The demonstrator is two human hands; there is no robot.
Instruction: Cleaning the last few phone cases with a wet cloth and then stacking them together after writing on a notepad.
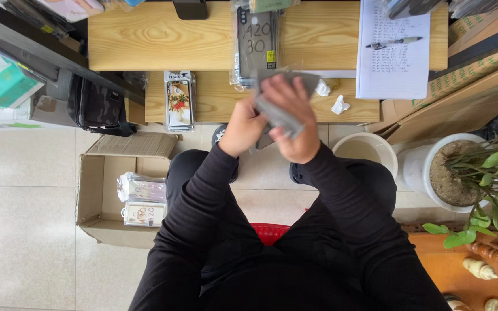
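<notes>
Both your hands are closed on one grey, flat, flexible phone case point(278, 115), held in the air above your knees, just in front of the lower wooden shelf point(220, 103). Your right hand point(292, 124) wraps over the top of it, fingers curled across the grey face; your left hand point(243, 126) grips its left edge from the side and below. Case is motion-blurred, so can't tell which face is up or exactly where the fingertips sit. Hands touch each other around it. Just beyond the case, a bagged stack of dark phone cases in clear plastic point(256, 43) leans on the upper light-wood tabletop point(145, 34), overlapping the shelf edge. Left of that, on the shelf, a packaged phone case with a floral print point(178, 101) lies flat. Right of your hands, two crumpled white paper scraps point(332, 98) on the shelf, near each other. Further right, a lined handwritten paper sheet point(393, 57) hangs over the tabletop with a pen point(393, 41) lying across it. Below it, on the tiled floor, a white round bucket point(367, 151) sits beside your right knee, then a white pot with a green leafy plant point(462, 173). On your left, an open brown cardboard box point(96, 190) on the floor holds two bagged bundles of phone cases point(142, 198), stacked side by side. Red plastic stool point(269, 231) shows between your legs.
</notes>
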